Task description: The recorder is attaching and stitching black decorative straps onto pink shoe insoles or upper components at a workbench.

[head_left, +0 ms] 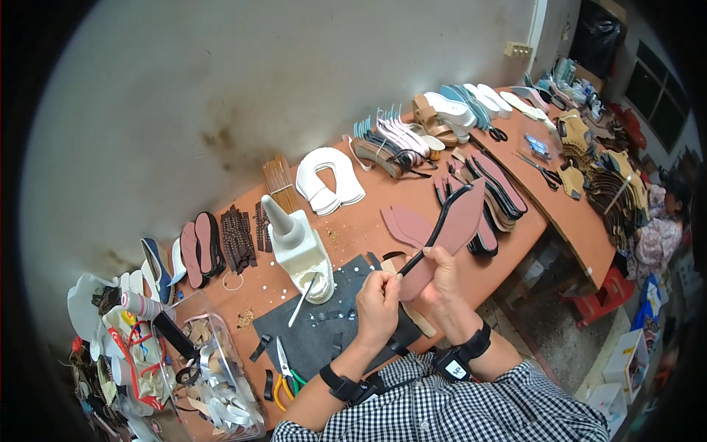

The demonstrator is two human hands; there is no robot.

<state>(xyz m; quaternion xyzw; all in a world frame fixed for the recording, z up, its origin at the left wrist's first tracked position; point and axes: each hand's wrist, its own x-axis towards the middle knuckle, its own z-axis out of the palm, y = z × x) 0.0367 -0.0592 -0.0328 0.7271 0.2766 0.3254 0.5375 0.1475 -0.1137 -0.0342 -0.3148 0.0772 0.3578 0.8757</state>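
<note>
My left hand is closed, pinching the lower end of a narrow black strap. My right hand is closed round a pink insole, its thumb beside the strap. The strap runs slantwise over the insole's face and curls at the upper end. Behind it, another pink insole shape shows at the left; whether it is held too, I cannot tell. Under my hands lies a dark cutting mat. Scissors with orange and green handles rest near my left forearm.
A white glue pot with a stick in it stands left of my hands. A clear bin of scraps sits at lower left. Pink-topped soles are stacked at right. White soles lie toward the wall. A person sits at far right.
</note>
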